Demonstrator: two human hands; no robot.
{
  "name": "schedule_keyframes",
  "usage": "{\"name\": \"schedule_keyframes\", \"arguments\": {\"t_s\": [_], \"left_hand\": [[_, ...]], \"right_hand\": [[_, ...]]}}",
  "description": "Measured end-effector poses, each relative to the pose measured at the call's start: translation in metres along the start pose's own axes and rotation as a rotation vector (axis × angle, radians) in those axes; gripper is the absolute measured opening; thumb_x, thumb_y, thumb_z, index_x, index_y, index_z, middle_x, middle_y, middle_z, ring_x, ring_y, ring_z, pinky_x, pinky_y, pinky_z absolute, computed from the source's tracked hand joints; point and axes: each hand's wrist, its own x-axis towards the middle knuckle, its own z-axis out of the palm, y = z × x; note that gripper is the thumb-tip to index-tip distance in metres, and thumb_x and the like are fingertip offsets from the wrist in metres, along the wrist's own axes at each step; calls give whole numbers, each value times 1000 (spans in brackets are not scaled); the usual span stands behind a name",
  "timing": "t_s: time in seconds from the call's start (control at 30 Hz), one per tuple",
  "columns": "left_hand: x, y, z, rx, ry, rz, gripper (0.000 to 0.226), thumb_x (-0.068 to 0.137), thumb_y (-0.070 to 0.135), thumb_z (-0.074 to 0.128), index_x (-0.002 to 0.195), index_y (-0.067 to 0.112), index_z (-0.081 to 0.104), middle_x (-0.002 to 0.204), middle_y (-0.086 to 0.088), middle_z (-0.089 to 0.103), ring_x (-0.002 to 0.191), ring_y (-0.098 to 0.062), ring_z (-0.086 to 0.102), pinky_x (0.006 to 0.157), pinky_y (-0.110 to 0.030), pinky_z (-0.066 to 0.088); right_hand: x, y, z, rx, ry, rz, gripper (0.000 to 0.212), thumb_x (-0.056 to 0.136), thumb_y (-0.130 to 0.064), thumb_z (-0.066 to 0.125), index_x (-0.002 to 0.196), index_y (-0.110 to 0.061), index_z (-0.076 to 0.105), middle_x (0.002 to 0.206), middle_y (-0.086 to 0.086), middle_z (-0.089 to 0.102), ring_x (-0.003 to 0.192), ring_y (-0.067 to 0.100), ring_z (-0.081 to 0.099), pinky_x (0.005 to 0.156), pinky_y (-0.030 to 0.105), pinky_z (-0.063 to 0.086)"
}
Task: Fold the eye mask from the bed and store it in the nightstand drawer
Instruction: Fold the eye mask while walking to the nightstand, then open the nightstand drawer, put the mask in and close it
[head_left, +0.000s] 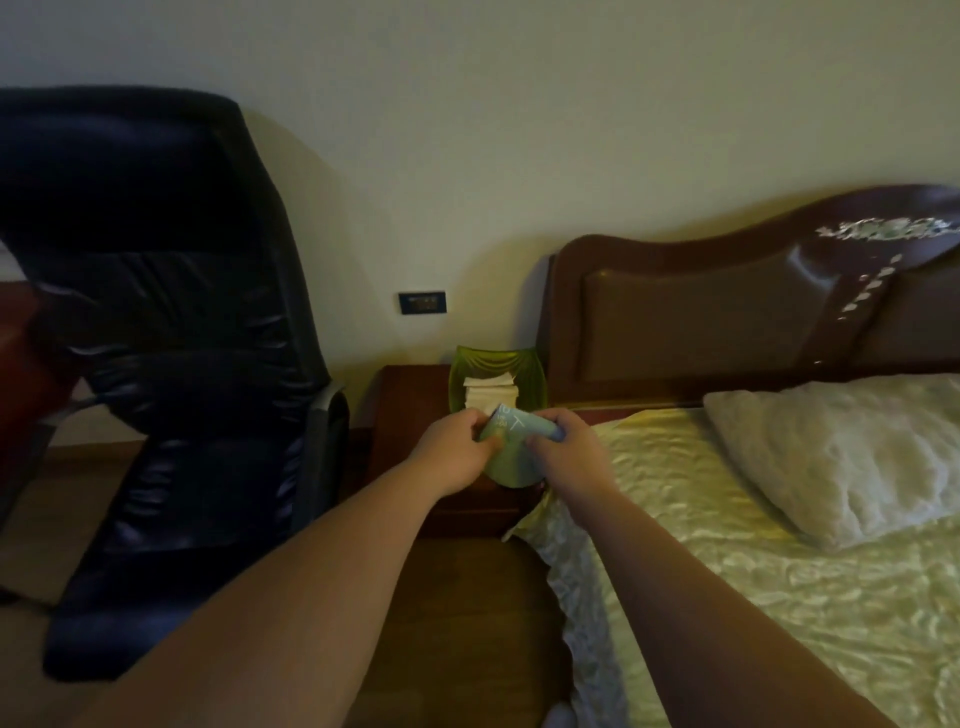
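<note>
A pale blue-green eye mask (511, 434) with white print is held between both hands, above the front of the dark wooden nightstand (410, 415). My left hand (454, 452) pinches its left side. My right hand (563, 441) grips its right side, and the top part of the mask is bent over. The lower part of the mask hangs as a rounded flap between my wrists. The nightstand's drawer front (467, 512) shows below my hands and looks closed. The bed (727, 571) with a shiny cream cover lies to the right.
A green tissue holder (530, 374) with white tissues stands on the nightstand behind my hands. A black office chair (171, 364) fills the left, close to the nightstand. A white pillow (841, 452) and a dark headboard (727, 322) are on the right. Wooden floor lies below.
</note>
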Motion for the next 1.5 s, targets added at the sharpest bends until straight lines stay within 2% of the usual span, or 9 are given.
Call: {"name": "schedule_keyframes", "arguments": {"t_s": [0.23, 0.37, 0.47, 0.63, 0.77, 0.9, 1.0, 1.23, 1.5], "left_hand": [[60, -58, 33, -204, 44, -270, 21, 101, 41, 45, 112, 29, 58, 107, 2, 68, 91, -14, 71, 82, -44, 63], [84, -104, 61, -244, 83, -414, 25, 101, 37, 44, 106, 22, 63, 112, -8, 67, 106, -31, 67, 98, -53, 55], [94, -145, 81, -244, 69, -512, 39, 102, 33, 46, 133, 13, 60, 118, -9, 61, 116, -32, 60, 105, -51, 50], [102, -216, 109, -253, 2, -561, 42, 104, 32, 48, 143, 17, 52, 117, -4, 57, 112, -26, 58, 104, -49, 51], [122, -266, 144, -218, -7, -546, 41, 104, 34, 46, 142, 18, 52, 118, -1, 56, 105, -20, 54, 101, -44, 52], [153, -313, 194, -222, -30, -577, 44, 103, 36, 48, 143, 20, 51, 138, -4, 57, 124, -28, 57, 105, -47, 51], [179, -343, 230, -260, -10, -565, 46, 101, 39, 51, 145, 22, 49, 141, -5, 56, 125, -29, 57, 104, -47, 52], [245, -411, 309, -660, 103, -745, 45, 102, 27, 54, 146, 26, 47, 146, -9, 53, 127, -32, 57, 99, -52, 55], [310, -476, 379, -1132, 226, -817, 44, 102, 27, 51, 145, 17, 49, 141, -15, 56, 130, -38, 54, 110, -58, 45]], "right_hand": [[75, 47, 18, -29, -6, -37, 18, 84, -16, 61, 93, -32, 66, 84, -12, 67, 77, 13, 64, 59, 31, 48], [96, 80, 33, 12, 31, 18, 19, 87, -17, 59, 89, -35, 63, 84, -12, 66, 76, 7, 62, 55, 26, 44], [104, 107, 55, 22, 63, 39, 20, 89, -14, 59, 95, -32, 65, 85, -13, 65, 74, 2, 59, 53, 20, 40], [117, 142, 92, -21, 132, 39, 17, 92, -17, 60, 99, -31, 66, 82, -15, 64, 70, 0, 57, 44, 12, 38], [142, 174, 122, -106, 153, -33, 19, 94, -18, 58, 99, -35, 62, 84, -18, 62, 73, -1, 58, 48, 15, 38], [173, 224, 158, -162, 132, -100, 21, 96, -17, 57, 101, -37, 58, 85, -20, 60, 74, -2, 57, 49, 13, 37], [195, 256, 183, -176, 96, -172, 21, 96, -17, 57, 102, -36, 58, 88, -20, 59, 79, -2, 57, 55, 16, 38], [240, 310, 219, -148, 92, -366, 19, 94, -17, 58, 106, -31, 62, 93, -19, 61, 84, -4, 56, 58, 11, 36], [266, 343, 228, -95, 112, -518, 16, 93, -20, 62, 100, -34, 60, 89, -19, 63, 84, -6, 58, 60, 7, 42]]}}
